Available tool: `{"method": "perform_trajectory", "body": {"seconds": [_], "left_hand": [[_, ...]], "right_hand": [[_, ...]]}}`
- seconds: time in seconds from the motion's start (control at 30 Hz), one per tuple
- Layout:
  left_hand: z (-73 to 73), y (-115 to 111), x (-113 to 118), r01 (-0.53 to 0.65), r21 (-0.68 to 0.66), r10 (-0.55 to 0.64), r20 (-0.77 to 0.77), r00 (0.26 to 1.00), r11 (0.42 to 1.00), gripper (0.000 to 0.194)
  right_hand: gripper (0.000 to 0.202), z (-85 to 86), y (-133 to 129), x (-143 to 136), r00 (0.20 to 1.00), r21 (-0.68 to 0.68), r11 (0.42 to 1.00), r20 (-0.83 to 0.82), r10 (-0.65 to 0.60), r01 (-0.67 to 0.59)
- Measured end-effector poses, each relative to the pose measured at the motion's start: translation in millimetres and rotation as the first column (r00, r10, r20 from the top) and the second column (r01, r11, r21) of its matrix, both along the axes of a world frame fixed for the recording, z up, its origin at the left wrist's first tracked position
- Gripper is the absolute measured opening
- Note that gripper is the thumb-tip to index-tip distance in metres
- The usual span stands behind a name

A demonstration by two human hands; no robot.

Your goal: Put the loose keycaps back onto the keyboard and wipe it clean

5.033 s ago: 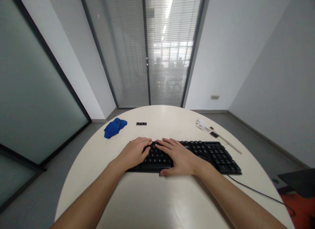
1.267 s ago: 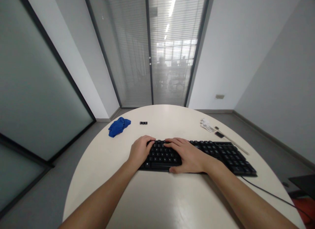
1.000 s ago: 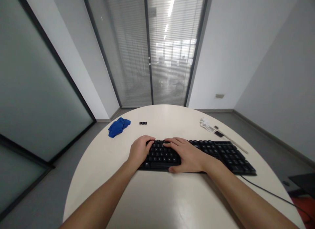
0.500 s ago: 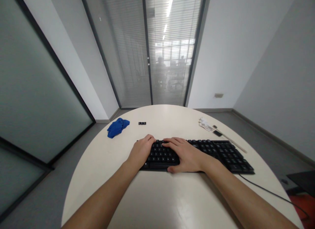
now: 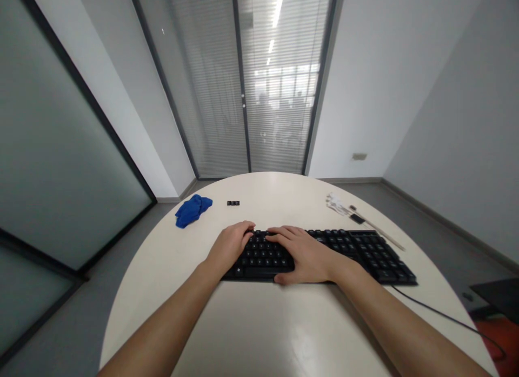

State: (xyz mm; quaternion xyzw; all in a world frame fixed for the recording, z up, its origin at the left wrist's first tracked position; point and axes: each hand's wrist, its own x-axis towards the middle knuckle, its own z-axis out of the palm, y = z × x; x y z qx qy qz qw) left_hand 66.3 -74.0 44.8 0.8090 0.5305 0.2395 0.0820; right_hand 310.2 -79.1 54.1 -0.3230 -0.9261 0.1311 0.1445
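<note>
A black keyboard (image 5: 263, 258) lies on the round cream table (image 5: 239, 323). My left hand (image 5: 230, 244) is at its left end, thumb and fingertips close together over the upper left keys; whether something small is between them is hidden. My right hand (image 5: 306, 255) rests across the middle of the keyboard, fingers spread over the upper keys and thumb at the front edge. Beyond my left hand, several small black keycaps (image 5: 233, 203) sit in a row.
A crumpled blue cloth (image 5: 193, 210) lies at the back left. At the back right are white cotton swabs (image 5: 337, 203), a small black piece (image 5: 357, 218) and a thin stick (image 5: 385, 235). A cable (image 5: 438, 312) runs off the right edge.
My left hand has shifted slightly left, uncovering more of the lower left keys, and its thumb has moved nearer its fingers. My right hand stays in place on the keyboard.
</note>
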Motion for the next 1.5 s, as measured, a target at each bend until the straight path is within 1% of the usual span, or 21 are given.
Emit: {"method": "perform_trajectory", "body": {"seconds": [0.1, 0.17, 0.27, 0.37, 0.47, 0.6, 0.7, 0.77, 0.9, 1.07, 1.27, 1.37, 1.5], "left_hand": [[1.8, -1.6, 1.3, 0.01, -0.033, -0.012, -0.071, 0.997, 0.999, 0.032], [0.9, -1.4, 1.9, 0.007, -0.037, -0.011, -0.102, 0.995, 0.999, 0.035], [0.2, -0.3, 1.9, 0.013, -0.01, -0.014, -0.117, 0.993, 1.0, 0.032], [2.7, -2.1, 2.0, -0.008, -0.004, 0.007, -0.178, 0.984, 1.0, 0.026], [4.0, -8.1, 3.7, -0.009, 0.015, 0.012, -0.222, 0.975, 1.0, 0.028], [-1.9, -18.2, 5.9, 0.037, 0.059, -0.025, -0.194, 0.981, 0.998, 0.033], [-6.1, -23.0, 4.8, 0.051, 0.062, -0.04, -0.179, 0.983, 0.997, 0.036], [-6.4, -24.3, 3.7, 0.05, 0.068, -0.036, -0.19, 0.981, 0.996, 0.036], [-2.6, -24.9, 2.4, 0.046, 0.071, -0.029, -0.23, 0.973, 0.996, 0.038], [5.4, -28.2, -0.4, 0.092, 0.027, -0.083, -0.238, 0.968, 0.995, 0.04], [14.0, -31.5, -3.3, 0.11, -0.038, -0.116, -0.251, 0.961, 0.993, 0.045], [14.3, -32.9, -3.1, 0.106, -0.063, -0.118, -0.253, 0.96, 0.992, 0.051], [9.9, -34.8, -0.9, 0.085, -0.039, -0.092, -0.223, 0.971, 0.996, 0.056]], "right_hand": [[0.091, -0.6, 0.2, 0.1, 1.0, -0.005, 1.0, -0.009, 0.004, -0.004], [0.091, -0.6, 0.2, 0.0, 1.0, -0.004, 1.0, -0.008, 0.004, -0.004], [0.092, -0.4, 0.4, -0.2, 1.0, 0.001, 1.0, -0.001, 0.003, -0.003], [0.092, 0.2, 0.3, -0.2, 1.0, 0.007, 1.0, 0.007, 0.007, -0.007], [0.091, 0.7, -0.2, 0.1, 1.0, 0.007, 1.0, 0.007, 0.003, -0.003], [0.093, 0.4, -0.5, 0.7, 1.0, -0.005, 1.0, 0.011, 0.0, 0.0], [0.093, -0.6, -0.4, 0.8, 1.0, -0.013, 1.0, 0.006, 0.002, -0.002], [0.093, -1.3, -0.2, 0.7, 1.0, -0.009, 1.0, 0.002, -0.001, 0.001], [0.093, -2.5, 0.4, 0.5, 1.0, -0.003, 1.0, 0.004, -0.005, 0.005], [0.093, -0.9, -0.8, -0.3, 1.0, 0.002, 1.0, 0.007, -0.01, 0.01], [0.091, 3.3, -3.9, -1.9, 1.0, 0.006, 1.0, 0.007, -0.026, 0.026], [0.091, 3.6, -3.7, -1.6, 1.0, 0.006, 1.0, 0.002, -0.022, 0.022], [0.091, 2.7, -3.0, -1.2, 1.0, 0.005, 1.0, -0.002, -0.011, 0.011]]}}
